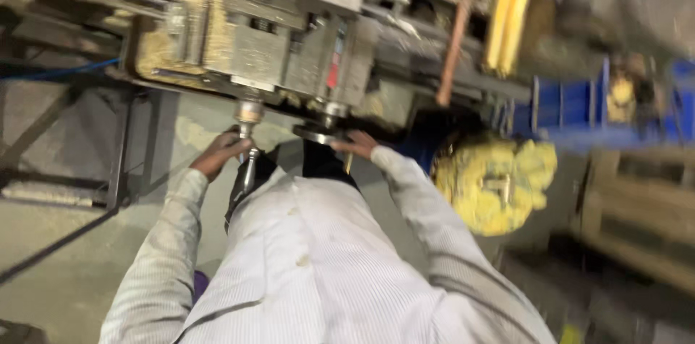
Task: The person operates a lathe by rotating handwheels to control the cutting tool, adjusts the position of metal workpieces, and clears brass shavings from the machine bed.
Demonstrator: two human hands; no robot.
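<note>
I look down along my own white striped shirt [318,264] at a grey metal machine [289,47] dusted with yellowish chips. My left hand [219,154] is closed around a shiny metal handle [248,143] that hangs from a round fitting under the machine. My right hand [356,144] reaches to a flat round metal flange [316,132] beside it. Its fingers are stretched out against the flange's edge with nothing held in them. The picture is blurred, so finer parts cannot be made out.
A heap of yellow metal pieces [496,185] lies right of my right sleeve. Blue bins [572,102] stand behind it, with a yellow bar [507,26] and a copper rod [452,47] on the machine. A dark stand's legs [119,149] rise at left, a wooden crate [637,206] at right.
</note>
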